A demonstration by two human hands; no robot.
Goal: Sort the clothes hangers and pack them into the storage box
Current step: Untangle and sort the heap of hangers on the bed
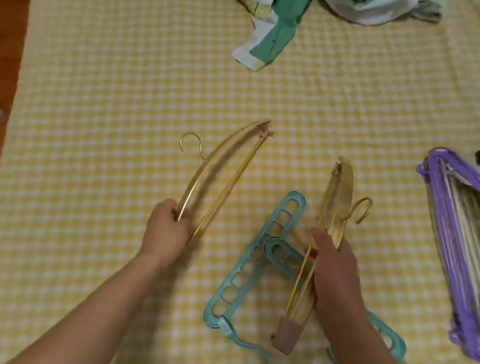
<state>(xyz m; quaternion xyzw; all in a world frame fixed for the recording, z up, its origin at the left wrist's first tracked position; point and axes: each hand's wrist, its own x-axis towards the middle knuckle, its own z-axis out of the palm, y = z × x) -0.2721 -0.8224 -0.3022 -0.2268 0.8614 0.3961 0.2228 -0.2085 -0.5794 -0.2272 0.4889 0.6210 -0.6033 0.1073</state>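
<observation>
1. The left hand (pixel 167 228) is reaching forward, fingers curling round one end of a gold hanger (pixel 218 173).
2. The right hand (pixel 335 270) is gripping a second gold hanger (pixel 338 204) mid-length, above teal hangers (pixel 252 263) lying on the yellow checked blanket (pixel 124 75).

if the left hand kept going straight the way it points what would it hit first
Likely nothing: the left hand points up-right along its gold hanger, over bare blanket. The clothes lie farther on; depth unclear.
</observation>
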